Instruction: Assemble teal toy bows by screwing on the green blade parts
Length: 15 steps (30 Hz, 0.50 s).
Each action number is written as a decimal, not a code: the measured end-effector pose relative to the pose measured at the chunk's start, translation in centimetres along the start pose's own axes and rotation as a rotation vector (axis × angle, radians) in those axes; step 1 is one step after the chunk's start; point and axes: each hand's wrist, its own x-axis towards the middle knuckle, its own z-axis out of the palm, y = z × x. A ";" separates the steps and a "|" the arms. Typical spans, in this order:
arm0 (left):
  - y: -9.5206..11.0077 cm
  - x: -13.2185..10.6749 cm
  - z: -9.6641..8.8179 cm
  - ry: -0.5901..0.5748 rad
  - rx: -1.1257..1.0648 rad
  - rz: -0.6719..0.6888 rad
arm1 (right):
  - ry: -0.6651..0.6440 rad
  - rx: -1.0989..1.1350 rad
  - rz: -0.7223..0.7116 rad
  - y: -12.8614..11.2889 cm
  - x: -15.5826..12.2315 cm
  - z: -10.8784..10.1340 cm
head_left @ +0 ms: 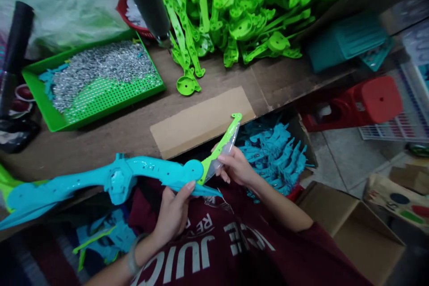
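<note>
A long curved blue plastic body (150,167), shaped like a toy bow, stretches across my lap and along the table's front edge. My left hand (176,208) grips its right end from below, thumb on top. From the round blue joint there, a lime-green arm (223,143) slants up to the right. Beside that arm, my right hand (237,165) pinches a thin clear plastic piece (214,165), with fingertips close to the green edge. Another green part (6,183) shows at the body's far left end.
A green tray (110,111) of small metal screws stands on the table, with a cardboard strip (204,120) nearer me. Green parts (241,22) are heaped behind. A dark hanging tool (147,0) points down. Blue parts (275,156) fill a box at right, near a red stool (378,103).
</note>
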 end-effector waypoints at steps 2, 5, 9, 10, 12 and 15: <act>0.0 -0.1 0.0 0.001 0.010 -0.022 | -0.006 -0.008 0.003 -0.4 -0.1 -0.2; 0.0 -0.3 0.0 -0.014 0.012 -0.049 | -0.029 -0.047 0.027 -1.2 -0.1 0.0; 0.2 -0.4 0.1 0.017 -0.033 -0.019 | 0.020 -0.024 -0.007 -0.8 -0.3 1.2; 0.3 -0.3 0.1 0.021 -0.055 -0.004 | 0.041 -0.003 -0.023 -0.5 -0.3 1.5; 0.5 -0.2 0.2 0.013 -0.086 0.002 | 0.048 0.008 -0.039 -0.2 -0.3 1.8; 0.8 0.3 0.2 -0.018 -0.089 -0.082 | 0.005 -0.064 -0.047 -0.6 0.4 1.5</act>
